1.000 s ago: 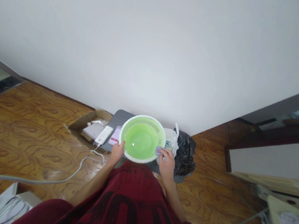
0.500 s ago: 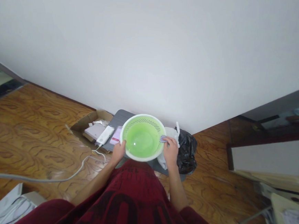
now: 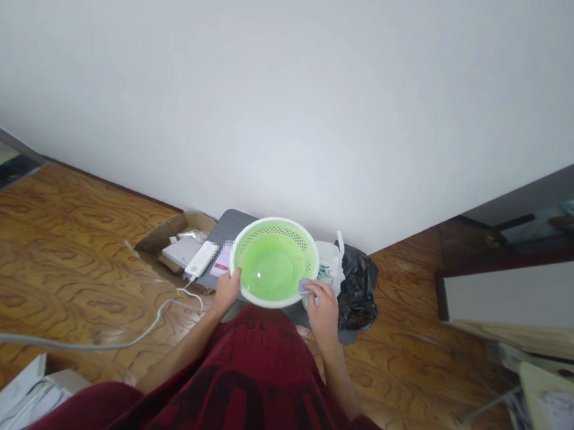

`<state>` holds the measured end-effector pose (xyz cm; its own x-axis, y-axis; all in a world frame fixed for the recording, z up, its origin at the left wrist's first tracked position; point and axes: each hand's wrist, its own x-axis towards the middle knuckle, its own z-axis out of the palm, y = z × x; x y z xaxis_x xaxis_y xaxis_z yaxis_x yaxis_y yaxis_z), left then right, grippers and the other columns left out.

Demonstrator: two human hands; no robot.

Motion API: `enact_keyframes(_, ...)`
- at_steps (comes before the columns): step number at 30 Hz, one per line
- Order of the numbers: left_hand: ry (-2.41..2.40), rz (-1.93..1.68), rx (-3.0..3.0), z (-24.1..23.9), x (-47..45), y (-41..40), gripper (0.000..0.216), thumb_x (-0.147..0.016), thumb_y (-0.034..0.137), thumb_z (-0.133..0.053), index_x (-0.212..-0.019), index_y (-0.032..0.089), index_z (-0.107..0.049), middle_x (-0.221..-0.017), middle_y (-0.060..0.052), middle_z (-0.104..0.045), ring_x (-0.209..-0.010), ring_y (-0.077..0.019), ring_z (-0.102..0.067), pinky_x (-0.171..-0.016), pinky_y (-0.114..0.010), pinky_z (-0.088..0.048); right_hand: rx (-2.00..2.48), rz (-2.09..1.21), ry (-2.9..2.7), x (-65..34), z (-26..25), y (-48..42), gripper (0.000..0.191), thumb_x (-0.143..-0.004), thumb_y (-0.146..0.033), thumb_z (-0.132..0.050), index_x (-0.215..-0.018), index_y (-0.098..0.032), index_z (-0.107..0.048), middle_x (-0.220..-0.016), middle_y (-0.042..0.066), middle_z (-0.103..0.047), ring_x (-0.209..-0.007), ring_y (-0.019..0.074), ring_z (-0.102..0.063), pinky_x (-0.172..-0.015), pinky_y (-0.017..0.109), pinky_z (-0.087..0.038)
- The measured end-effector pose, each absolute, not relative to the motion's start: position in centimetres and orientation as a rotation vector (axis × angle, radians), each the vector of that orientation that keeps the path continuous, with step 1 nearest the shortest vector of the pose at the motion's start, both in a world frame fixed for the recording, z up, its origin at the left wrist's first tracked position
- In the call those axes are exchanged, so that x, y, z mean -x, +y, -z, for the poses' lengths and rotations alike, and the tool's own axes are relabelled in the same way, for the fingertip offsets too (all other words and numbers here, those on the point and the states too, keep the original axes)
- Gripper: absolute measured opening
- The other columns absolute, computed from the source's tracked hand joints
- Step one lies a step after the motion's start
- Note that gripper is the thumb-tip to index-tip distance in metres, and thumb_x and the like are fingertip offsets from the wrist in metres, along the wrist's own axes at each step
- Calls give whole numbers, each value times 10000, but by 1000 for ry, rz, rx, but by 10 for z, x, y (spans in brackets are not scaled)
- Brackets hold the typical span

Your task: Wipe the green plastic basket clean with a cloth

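A round green basin [image 3: 273,270] with a white perforated rim sits in front of my body over a small dark table [image 3: 236,223]. My left hand [image 3: 227,290] grips the rim at its lower left, thumb on top. At the right side of the rim, my right hand [image 3: 323,308] pinches a small greyish-purple cloth [image 3: 304,286] against the rim's inner edge. A bright spot of light reflects inside the basin. Left of it on the table lie a white power strip [image 3: 200,260] and a pink and white package [image 3: 221,263].
A cardboard box [image 3: 158,244] with small items stands left of the table. To the right are a white plastic bag [image 3: 332,261] and a black plastic bag [image 3: 359,287]. A white cable [image 3: 128,343] crosses the wooden floor. The wall [image 3: 296,96] rises just behind.
My right hand has slid the cloth down along the right side of the rim towards me. My left hand keeps its hold at the lower left.
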<state>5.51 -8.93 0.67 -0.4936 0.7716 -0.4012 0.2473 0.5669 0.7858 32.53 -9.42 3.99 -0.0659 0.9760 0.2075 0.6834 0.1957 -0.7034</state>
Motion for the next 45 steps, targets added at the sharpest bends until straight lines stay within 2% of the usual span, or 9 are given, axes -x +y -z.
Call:
enact_keyframes(11,2039,-817,-829,-15,-56,-88,398,-824,437,-410,-559,178,-554,-619,-96,-621,-656,-213,-580,-566,-280,-416,1573,-482,-1680,-326,-36,-37,327,-849,-124,-455,-932,-179,-766,-1062,90,-691,-1054,215,-611,-1013,370,-452)
enact_keyframes(21,2029,-854,-837,-10,-56,-89,408,-832,449,-413,-562,178,-556,-598,-88,-616,-634,-211,-573,-561,-280,-408,1538,-569,-1794,-329,-37,-94,316,-873,-118,-471,-942,-218,-762,-1112,69,-689,-1079,207,-610,-1021,377,-454)
enact_keyframes(33,2023,-839,-839,-14,-56,-87,391,-824,433,-414,-567,180,-562,-628,-101,-634,-661,-223,-594,-581,-287,-427,1546,-506,-1720,-330,-37,-47,305,-855,-141,-469,-917,-198,-762,-1056,78,-697,-1045,216,-620,-1000,376,-466)
enact_keyframes(45,2042,-839,-808,-13,-57,-88,378,-827,420,-429,-550,188,-541,-610,-98,-623,-654,-225,-593,-564,-282,-425,1533,-586,-1773,-322,-38,-106,304,-876,-127,-475,-944,-215,-758,-1086,76,-682,-1069,208,-611,-1010,375,-464)
